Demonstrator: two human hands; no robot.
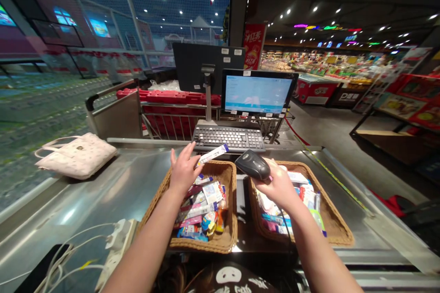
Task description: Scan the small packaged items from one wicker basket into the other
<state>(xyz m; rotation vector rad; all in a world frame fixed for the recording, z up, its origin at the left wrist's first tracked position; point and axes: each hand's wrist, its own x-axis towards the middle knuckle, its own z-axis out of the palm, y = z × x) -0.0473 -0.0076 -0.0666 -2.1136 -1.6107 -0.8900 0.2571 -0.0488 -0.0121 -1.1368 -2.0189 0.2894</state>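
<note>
My left hand (184, 168) pinches the end of a slim white packet with a blue tip (213, 154), holding it above the far edge of the left wicker basket (233, 219). Small wrapped goods (206, 201) in many colours fill that basket. In my right hand (280, 186) is a black barcode scanner (253, 165), its head pointing left toward the packet. Below the scanner hand stands the right wicker basket (338, 229), with more packets (307, 190) in it. My right forearm hides part of this basket.
Beyond the baskets are a black keyboard (228, 137) and a lit screen (256, 94). On the metal counter (137, 165) lie a pale handbag (78, 155) at left, and a power strip (117, 247) with white cables near a dark phone (44, 268).
</note>
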